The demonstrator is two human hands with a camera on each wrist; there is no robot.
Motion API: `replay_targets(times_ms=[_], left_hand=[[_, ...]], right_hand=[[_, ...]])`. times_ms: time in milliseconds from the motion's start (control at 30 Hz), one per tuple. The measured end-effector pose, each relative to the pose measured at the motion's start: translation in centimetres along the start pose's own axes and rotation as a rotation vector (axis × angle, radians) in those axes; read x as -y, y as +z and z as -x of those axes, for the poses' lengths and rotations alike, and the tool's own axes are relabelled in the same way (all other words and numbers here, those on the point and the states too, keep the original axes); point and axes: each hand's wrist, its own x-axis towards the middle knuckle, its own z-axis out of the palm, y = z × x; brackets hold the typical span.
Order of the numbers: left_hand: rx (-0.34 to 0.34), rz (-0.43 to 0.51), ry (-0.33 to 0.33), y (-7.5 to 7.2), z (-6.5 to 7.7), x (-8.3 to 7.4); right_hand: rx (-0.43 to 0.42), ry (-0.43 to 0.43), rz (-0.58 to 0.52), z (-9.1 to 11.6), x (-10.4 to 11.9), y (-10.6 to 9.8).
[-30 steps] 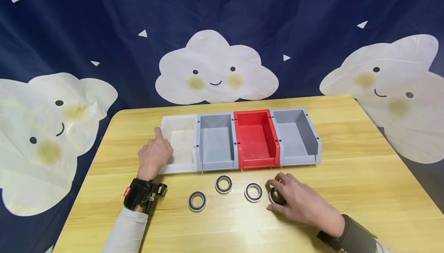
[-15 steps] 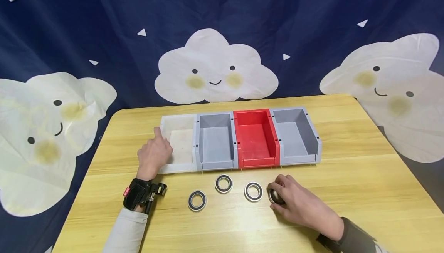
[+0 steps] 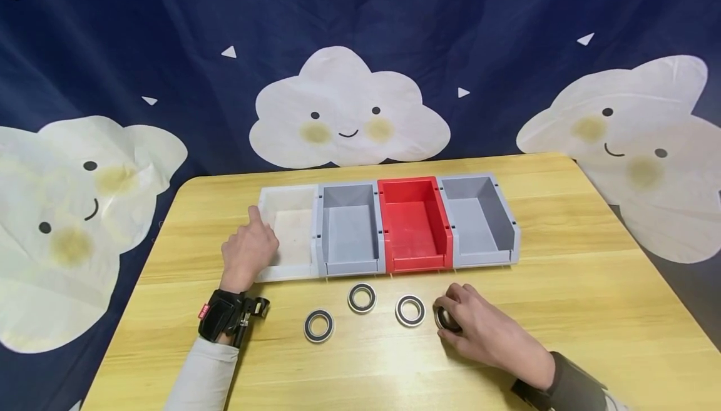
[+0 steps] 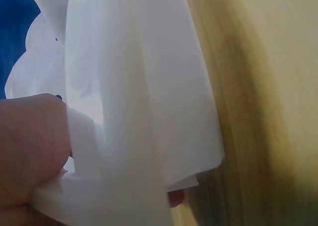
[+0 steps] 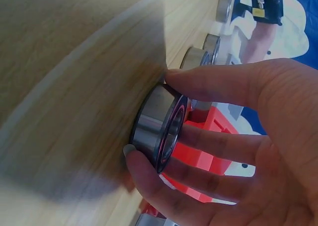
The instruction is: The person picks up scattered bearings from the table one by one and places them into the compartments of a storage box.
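My right hand holds a ball bearing on the table, thumb on one side of its rim and a fingertip on the opposite side. Three more bearings lie flat to its left: a near one, a middle one and a leftmost one. At the left end of the bin row, my left hand grips the side wall of a white bin. In the left wrist view its thumb shows on one side of the white plastic and a fingertip peeks out below.
Right of the white bin, joined in one row, stand a grey bin, a red bin and another grey bin. The wooden table ends at a dark blue cloud-print curtain.
The right hand's thumb and fingers have drawn in slightly around the bearing. The left hand stays on the white bin, and the head view has shifted a little.
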Motion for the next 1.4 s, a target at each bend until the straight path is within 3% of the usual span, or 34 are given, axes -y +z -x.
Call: replay_targets(times_ms=[200, 433, 767, 1133, 1267, 1400], left_hand=[[-0.02, -0.002, 0.003, 0.2, 0.1, 0.1], [-0.017, 0.007, 0.006, 0.1, 0.1, 0.1], [-0.023, 0.004, -0.004, 0.0, 0.0, 0.3], [-0.013, 0.022, 0.013, 0.0, 0.0, 0.0], [-0.016, 0.018, 0.008, 0.0, 0.0, 0.1], [-0.013, 0.02, 0.006, 0.0, 0.0, 0.2]], right_hand=[[0.001, 0.004, 0.01, 0.1, 0.1, -0.3], [0.013, 0.04, 0.04, -0.3, 0.3, -2.4], [-0.044, 0.017, 0.08, -1.9, -0.1, -6.7], [-0.171, 0.002, 0.117, -4.4, -1.9, -13.4], [-0.201, 0.018, 0.129, -5.6, -2.5, -14.8], [-0.179, 0.07, 0.107, -6.7, -3.0, -15.6]])
